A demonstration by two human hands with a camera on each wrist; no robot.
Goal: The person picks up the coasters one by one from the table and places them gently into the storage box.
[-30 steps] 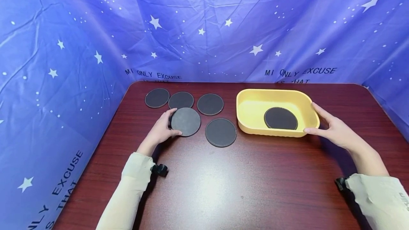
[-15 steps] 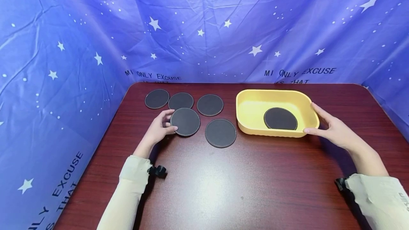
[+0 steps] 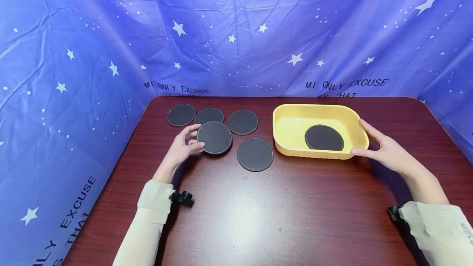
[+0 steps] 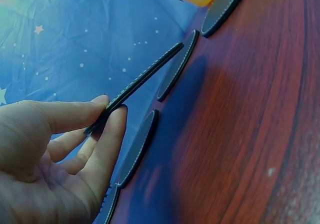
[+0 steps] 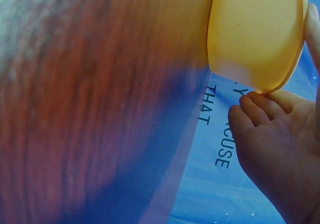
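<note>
My left hand [image 3: 180,147] pinches a round black coaster [image 3: 214,137] with pale edge stitching by its left edge. In the left wrist view this coaster [image 4: 145,77] shows edge-on, tilted and raised off the table, between thumb and fingers. On the table around it lie a far-left coaster [image 3: 181,115], a partly covered one [image 3: 209,114], one at the back [image 3: 242,122] and one nearer the front [image 3: 255,154]. My right hand [image 3: 388,151] holds the right end of a yellow plastic bin [image 3: 278,145], thumb at the near corner. Another coaster [image 3: 324,137] lies inside the bin.
The dark red wooden table [image 3: 236,216] has rounded back corners. A blue cloth with stars [image 3: 236,44] hangs close behind it and along both sides. A black wrist mount [image 3: 182,197] sits at the left cuff.
The held coaster has changed tilt, its face turning from pale grey to black, and has risen slightly. My left thumb has shifted toward its edge. The right hand and bin stay put.
</note>
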